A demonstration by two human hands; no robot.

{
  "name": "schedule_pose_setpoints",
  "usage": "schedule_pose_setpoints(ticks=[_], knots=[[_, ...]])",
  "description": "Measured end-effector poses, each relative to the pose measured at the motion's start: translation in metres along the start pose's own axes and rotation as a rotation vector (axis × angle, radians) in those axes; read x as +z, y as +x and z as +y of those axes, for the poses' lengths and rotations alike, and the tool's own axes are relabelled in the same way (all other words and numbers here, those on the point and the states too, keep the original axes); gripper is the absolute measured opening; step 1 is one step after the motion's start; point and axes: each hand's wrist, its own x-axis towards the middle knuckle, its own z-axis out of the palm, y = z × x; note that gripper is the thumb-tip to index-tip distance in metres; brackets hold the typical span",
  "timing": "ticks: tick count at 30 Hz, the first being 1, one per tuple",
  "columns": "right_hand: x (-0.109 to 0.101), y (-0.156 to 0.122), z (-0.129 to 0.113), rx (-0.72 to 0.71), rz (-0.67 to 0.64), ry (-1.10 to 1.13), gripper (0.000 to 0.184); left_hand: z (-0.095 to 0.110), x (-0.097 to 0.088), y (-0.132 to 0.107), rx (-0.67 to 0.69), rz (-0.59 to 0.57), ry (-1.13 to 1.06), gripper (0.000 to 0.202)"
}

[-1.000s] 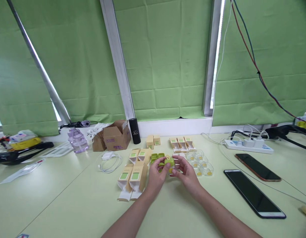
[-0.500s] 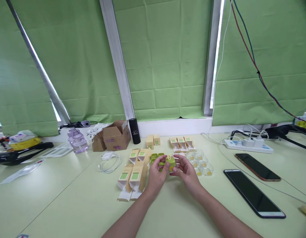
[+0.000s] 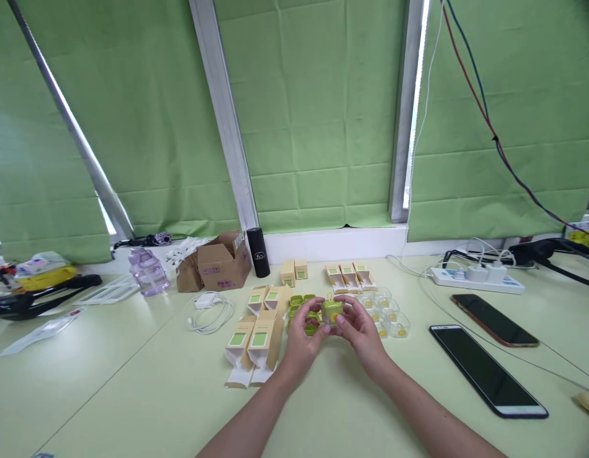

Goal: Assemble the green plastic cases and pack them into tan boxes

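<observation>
Between the fingertips of both hands is a small clear container with a green lid, upright, with a loop on top and a yellow mark on its front. My left hand grips it from the left, and my right hand from the right. Several green lids lie just behind my left hand, which partly hides them. Clear cups with yellow marks stand in a group right of my right hand. Open cream cartons with green labels lie left of my left hand.
More cream cartons sit farther back, near two small boxes. A black bottle, brown cardboard box and purple bottle line the rear. Two phones and a power strip lie on the right.
The green lid was tilted, with a part sticking out to the left; now it sits level on the clear container, loop upright. Both hands have stayed in about the same place.
</observation>
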Motion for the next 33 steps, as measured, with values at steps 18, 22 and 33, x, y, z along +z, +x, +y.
schedule_pose_setpoints(ticks=[18,22,33], knots=[[0.002,-0.001,-0.004,0.115,0.024,0.289,0.048,0.002,0.003,-0.001,0.066,0.076,0.088,0.05],[-0.003,0.002,0.003,0.13,0.012,0.358,0.044,0.005,0.004,-0.003,0.099,0.053,0.068,0.04],[-0.006,0.003,0.008,0.157,0.012,0.376,0.04,0.005,0.005,-0.002,0.095,0.063,0.07,0.034]])
